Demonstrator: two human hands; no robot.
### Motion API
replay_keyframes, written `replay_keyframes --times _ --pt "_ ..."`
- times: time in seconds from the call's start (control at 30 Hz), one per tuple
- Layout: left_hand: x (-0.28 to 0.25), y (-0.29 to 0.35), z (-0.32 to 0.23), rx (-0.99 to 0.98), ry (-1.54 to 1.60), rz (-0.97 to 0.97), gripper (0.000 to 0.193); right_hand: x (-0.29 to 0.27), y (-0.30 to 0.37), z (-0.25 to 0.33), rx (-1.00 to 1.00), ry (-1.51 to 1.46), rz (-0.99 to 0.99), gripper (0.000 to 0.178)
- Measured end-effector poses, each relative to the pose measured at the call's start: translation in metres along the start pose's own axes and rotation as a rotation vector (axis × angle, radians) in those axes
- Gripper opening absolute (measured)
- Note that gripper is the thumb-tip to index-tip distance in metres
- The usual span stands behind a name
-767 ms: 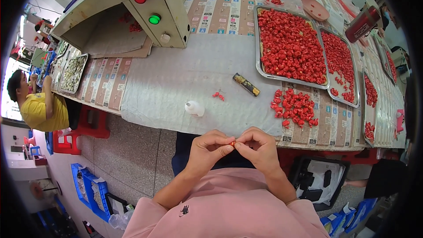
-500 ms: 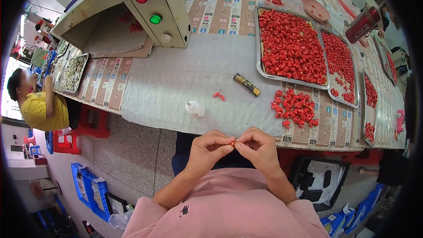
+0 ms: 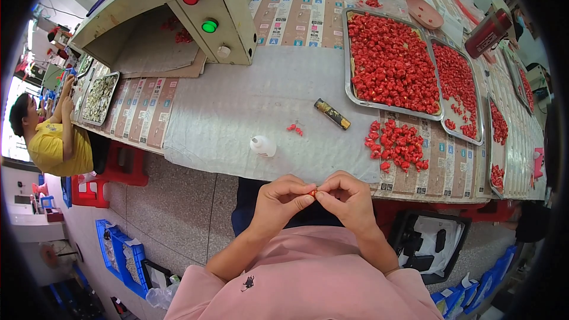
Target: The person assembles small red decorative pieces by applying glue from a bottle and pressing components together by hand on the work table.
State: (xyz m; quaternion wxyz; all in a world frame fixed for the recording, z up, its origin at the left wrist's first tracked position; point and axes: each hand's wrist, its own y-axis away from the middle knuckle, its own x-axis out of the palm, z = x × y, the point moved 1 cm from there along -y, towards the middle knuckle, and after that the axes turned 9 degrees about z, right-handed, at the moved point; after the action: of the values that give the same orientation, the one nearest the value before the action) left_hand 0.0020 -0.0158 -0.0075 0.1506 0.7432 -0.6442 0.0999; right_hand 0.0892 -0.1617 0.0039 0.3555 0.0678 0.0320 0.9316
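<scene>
far to the left of the white squeeze bottle (image 3: 263, 146), the yellow-shirted co-worker (image 3: 54, 143) has lifted an arm higher since the earlier frame; the near person's two hands look unmoved. between them, to the right of the bottle and nearer the body, is a tiny red piece (image 3: 313, 192), mostly hidden by fingertips. judging by the loose red pieces (image 3: 398, 144) farther right of the bottle, it should be very light, perhaps stiff and a little slick, easy to drop or bend; from where i stand i can't tell the material. a gentle pinch at opposite edges seems the best hold. the left hand (image 3: 281, 197) has thumb and forefinger closed on one side of it; the right hand (image 3: 348, 200) pinches the other, the two sets of fingertips nearly meeting. neither hand is spread.
</scene>
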Motion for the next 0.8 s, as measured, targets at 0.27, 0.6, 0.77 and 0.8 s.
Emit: replay_keyframes --times 0.27,0.6,0.77,0.8 --pt "0.0002 -0.0011 0.0009 0.003 0.014 0.004 0.019 -0.0012 -0.0007 -0.0019 0.006 -0.020 0.002 0.005" --pt "0.0023 -0.0021 0.0013 0.000 0.030 0.002 0.020 -0.0028 -0.0005 -0.0045 0.003 -0.008 -0.014 0.005" --pt "0.0018 -0.0021 0.0033 0.009 0.007 0.007 0.020 -0.0037 0.0003 -0.0047 -0.002 -0.003 -0.020 0.005" --pt "0.0017 -0.0021 0.0034 0.009 0.005 0.007 0.020 -0.0038 0.0003 -0.0050 -0.005 -0.003 -0.018 0.006"
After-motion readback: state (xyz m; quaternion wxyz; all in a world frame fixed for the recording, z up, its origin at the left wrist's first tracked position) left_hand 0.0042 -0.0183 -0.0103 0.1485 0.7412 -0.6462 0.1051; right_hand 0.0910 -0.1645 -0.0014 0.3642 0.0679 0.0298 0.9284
